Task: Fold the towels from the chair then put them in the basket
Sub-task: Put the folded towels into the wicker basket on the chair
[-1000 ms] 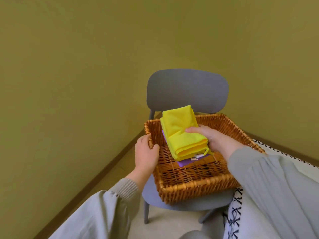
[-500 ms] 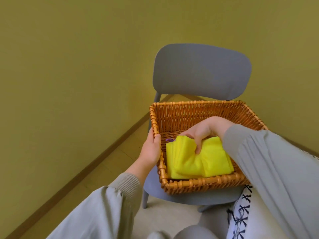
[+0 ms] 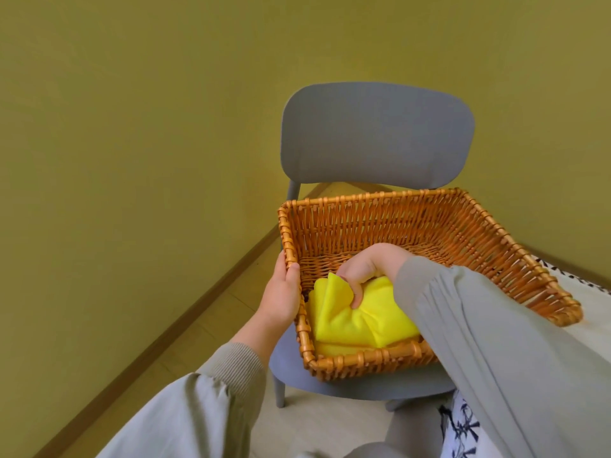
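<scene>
A woven wicker basket (image 3: 390,219) sits on the seat of a grey chair (image 3: 373,133). Inside its near left corner lies a folded yellow towel (image 3: 360,322). My right hand (image 3: 367,269) reaches into the basket and its fingers curl into the towel's upper fold, pinching the cloth. My left hand (image 3: 281,292) holds the basket's left rim, thumb over the top edge. The purple towel seen earlier is hidden under the yellow one.
An olive-yellow wall with a wooden skirting board (image 3: 158,338) runs close on the left and behind the chair. A white cloth with dark pattern (image 3: 463,428) lies at the lower right. The basket's far half holds nothing visible.
The yellow towel went from lifted above the basket down into its near corner. My right hand now pinches its top fold. The view has moved closer to the chair.
</scene>
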`<state>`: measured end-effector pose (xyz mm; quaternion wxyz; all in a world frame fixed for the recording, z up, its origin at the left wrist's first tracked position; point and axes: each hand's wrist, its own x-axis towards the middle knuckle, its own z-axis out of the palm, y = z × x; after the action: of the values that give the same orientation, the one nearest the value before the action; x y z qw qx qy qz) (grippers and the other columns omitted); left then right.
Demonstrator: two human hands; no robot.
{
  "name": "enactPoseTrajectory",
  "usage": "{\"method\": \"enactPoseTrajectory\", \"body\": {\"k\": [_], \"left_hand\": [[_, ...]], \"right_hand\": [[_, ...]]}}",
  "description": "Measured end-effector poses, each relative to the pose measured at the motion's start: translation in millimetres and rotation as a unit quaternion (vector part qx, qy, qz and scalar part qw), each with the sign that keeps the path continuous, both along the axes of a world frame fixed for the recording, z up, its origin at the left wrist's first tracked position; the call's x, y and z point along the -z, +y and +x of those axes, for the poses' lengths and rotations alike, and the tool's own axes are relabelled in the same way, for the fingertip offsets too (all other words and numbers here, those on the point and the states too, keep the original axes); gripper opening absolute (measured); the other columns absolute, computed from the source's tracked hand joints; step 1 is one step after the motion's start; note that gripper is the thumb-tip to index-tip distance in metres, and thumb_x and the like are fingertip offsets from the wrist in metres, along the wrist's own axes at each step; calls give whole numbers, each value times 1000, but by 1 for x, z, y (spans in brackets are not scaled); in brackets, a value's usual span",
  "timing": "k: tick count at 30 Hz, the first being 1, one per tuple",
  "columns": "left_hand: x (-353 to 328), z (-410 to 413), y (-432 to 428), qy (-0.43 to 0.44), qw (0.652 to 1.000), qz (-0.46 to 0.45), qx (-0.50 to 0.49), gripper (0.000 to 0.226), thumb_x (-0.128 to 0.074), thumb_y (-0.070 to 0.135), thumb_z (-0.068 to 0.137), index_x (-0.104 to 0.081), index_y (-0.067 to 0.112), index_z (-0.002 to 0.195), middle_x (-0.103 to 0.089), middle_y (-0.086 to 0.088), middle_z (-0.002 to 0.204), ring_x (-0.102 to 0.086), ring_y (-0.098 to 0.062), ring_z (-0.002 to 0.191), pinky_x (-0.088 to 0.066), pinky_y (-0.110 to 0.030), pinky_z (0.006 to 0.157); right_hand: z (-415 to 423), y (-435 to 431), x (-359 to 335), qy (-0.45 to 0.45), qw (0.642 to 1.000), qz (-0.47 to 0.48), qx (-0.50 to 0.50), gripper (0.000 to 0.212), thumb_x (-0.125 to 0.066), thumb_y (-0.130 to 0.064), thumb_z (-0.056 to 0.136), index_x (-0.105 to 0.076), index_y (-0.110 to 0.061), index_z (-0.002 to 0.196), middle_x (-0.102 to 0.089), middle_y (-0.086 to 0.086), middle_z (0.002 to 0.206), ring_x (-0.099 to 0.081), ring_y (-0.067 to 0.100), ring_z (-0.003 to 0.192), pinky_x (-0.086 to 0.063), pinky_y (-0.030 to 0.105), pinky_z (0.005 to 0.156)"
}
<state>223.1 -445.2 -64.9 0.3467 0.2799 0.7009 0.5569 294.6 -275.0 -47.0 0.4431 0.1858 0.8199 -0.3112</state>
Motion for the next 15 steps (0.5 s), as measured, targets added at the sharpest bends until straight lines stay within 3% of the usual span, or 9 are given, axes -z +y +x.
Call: {"method": "enactPoseTrajectory", "body": {"k": [4, 6, 8, 9, 11, 13, 15], "left_hand": [[1, 0, 1, 11, 1000, -2, 3, 42, -26, 27, 104, -29, 28, 146, -45, 13, 128, -42, -8, 117, -28, -22, 97], [-3, 1, -1, 29, 1000, -10, -6, 42, -28, 26, 104, -29, 27, 146, -45, 9, 132, -42, -11, 122, -27, -22, 98], [-7, -1, -3, 116, 991, -57, -21, 48, -32, 24, 102, -23, 22, 149, -35, 2, 146, -31, -18, 137, -25, -28, 107], [-11, -2, -4, 209, 971, -111, -21, 53, -35, 24, 101, -17, 20, 151, -25, -2, 154, -20, -20, 143, -21, -35, 113], [-22, -4, -7, 428, 888, -169, -1, 60, -44, 16, 95, -20, 18, 150, -15, -6, 158, -9, -24, 146, -15, -49, 115], [-36, 0, -3, 582, 807, -74, 73, 50, -53, 5, 84, -50, 11, 134, -40, -13, 147, -28, -32, 140, -27, -52, 111], [-48, 12, 5, 653, 734, -24, 186, 25, -54, 7, 83, -68, 9, 104, -63, -10, 116, -51, -32, 117, -44, -44, 96]], "right_hand": [[-2, -10, 4, -14, 994, 75, -79, 50, -71, -7, 82, -56, -16, 129, -56, 5, 132, -47, 16, 116, -34, 23, 87], [-2, -12, 2, -12, 991, 97, -94, 54, -73, -15, 81, -54, -19, 131, -54, 3, 134, -46, 22, 124, -36, 27, 93], [2, -10, -8, 7, 987, 130, -97, 67, -75, -29, 79, -45, -22, 139, -47, 1, 140, -42, 23, 130, -36, 35, 104], [8, -7, -16, 27, 984, 151, -87, 75, -75, -36, 78, -40, -23, 143, -41, 1, 145, -37, 23, 134, -34, 38, 108], [24, -1, -29, 71, 982, 170, -53, 83, -72, -46, 78, -32, -25, 147, -32, -2, 152, -30, 21, 139, -28, 40, 112], [44, 3, -38, 89, 981, 166, -34, 82, -71, -49, 78, -31, -27, 146, -32, -4, 152, -32, 19, 139, -29, 40, 113], [62, 1, -40, 102, 981, 165, -13, 77, -70, -47, 80, -34, -26, 145, -36, -4, 150, -37, 18, 135, -32, 37, 111]]}}
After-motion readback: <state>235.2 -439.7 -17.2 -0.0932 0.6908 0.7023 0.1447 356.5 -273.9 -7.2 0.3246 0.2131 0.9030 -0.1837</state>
